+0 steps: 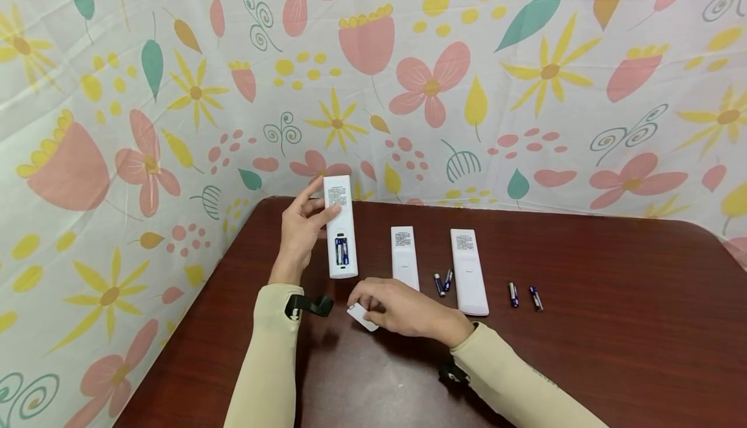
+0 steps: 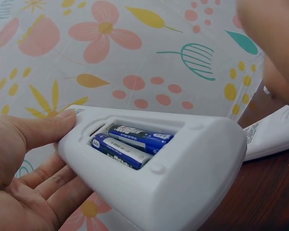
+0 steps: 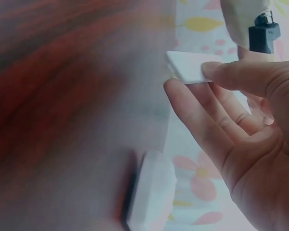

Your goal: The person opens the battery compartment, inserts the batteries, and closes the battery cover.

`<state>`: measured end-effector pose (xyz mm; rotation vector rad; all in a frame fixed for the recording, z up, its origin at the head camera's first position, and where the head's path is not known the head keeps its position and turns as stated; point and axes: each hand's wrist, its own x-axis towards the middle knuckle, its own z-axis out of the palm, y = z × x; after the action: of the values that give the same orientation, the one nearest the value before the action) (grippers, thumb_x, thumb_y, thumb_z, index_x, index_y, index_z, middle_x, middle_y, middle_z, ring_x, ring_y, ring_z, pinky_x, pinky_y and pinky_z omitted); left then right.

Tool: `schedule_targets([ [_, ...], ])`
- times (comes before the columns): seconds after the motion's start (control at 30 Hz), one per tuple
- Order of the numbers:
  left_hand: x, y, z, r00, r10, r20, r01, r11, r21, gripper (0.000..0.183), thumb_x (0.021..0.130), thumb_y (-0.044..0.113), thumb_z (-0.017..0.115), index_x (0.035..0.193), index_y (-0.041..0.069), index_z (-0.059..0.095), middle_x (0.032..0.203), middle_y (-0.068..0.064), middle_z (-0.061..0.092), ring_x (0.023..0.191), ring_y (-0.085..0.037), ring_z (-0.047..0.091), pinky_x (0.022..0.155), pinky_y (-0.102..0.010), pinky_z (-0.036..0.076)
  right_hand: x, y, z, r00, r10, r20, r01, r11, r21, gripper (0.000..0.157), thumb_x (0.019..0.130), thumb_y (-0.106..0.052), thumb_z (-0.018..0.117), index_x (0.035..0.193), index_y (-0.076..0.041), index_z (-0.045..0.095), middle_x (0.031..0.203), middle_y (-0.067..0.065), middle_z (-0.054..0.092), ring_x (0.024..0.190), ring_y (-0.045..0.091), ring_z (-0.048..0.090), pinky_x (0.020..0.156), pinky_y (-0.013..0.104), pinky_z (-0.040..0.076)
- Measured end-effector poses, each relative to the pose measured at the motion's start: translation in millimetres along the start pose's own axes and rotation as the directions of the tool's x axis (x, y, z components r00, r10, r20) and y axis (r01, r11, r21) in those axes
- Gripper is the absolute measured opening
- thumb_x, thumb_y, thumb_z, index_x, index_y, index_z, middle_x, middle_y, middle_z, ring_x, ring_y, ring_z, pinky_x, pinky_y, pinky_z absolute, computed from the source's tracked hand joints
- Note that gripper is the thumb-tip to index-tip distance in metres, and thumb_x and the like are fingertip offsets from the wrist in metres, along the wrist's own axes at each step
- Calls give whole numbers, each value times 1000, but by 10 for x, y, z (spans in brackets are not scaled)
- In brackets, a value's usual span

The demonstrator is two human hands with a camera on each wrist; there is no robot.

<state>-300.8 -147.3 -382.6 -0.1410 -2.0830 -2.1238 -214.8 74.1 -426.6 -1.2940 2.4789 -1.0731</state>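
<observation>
My left hand [image 1: 299, 230] grips a white remote control [image 1: 340, 220] by its upper part, back side toward me, thumb across its face. Two blue-and-silver AAA batteries [image 2: 130, 144] lie side by side in its uncovered battery compartment, as the left wrist view shows. Lower and to the right, my right hand [image 1: 403, 308] pinches a small white battery cover [image 1: 363, 316] between thumb and fingers. In the right wrist view the thumb presses on the flat of that cover [image 3: 190, 67]. Cover and remote are apart.
Two more white remotes, a middle one [image 1: 404, 256] partly behind my right hand and a right one [image 1: 469, 272], lie back up on the dark brown table [image 1: 613, 324]. Loose batteries [image 1: 443, 283] lie between them, and others [image 1: 513, 294] sit farther right. A flowered cloth [image 1: 373, 91] hangs behind.
</observation>
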Motion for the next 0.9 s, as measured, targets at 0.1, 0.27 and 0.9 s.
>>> schedule_targets([
  [0.1, 0, 1, -1, 1000, 2, -1, -2, 1000, -1, 64, 98, 8, 79, 155, 28, 58, 121, -15, 70, 90, -21, 75, 64, -32, 62, -2, -22, -42, 1000, 0, -14, 0, 1000, 19, 28, 99, 4, 73, 123, -10, 70, 106, -1, 68, 97, 7, 65, 86, 23, 57],
  [0.27, -5, 11, 1, 1000, 2, 2, -2, 1000, 0, 64, 98, 7, 79, 156, 26, 57, 121, -16, 70, 90, -21, 75, 63, -31, 62, -8, -67, -108, 999, -23, -44, 25, 999, 44, 29, 98, 5, 73, 123, -9, 68, 106, -1, 69, 97, 7, 65, 83, 22, 58],
  [0.9, -1, 12, -8, 1000, 6, -3, -6, 1000, -21, 64, 97, 7, 80, 154, 27, 59, 120, -16, 70, 90, -23, 74, 66, -35, 64, 47, -236, -351, 975, 7, -224, 18, 994, 111, 30, 97, 3, 75, 122, -12, 69, 106, -5, 69, 98, 10, 65, 88, 34, 58],
])
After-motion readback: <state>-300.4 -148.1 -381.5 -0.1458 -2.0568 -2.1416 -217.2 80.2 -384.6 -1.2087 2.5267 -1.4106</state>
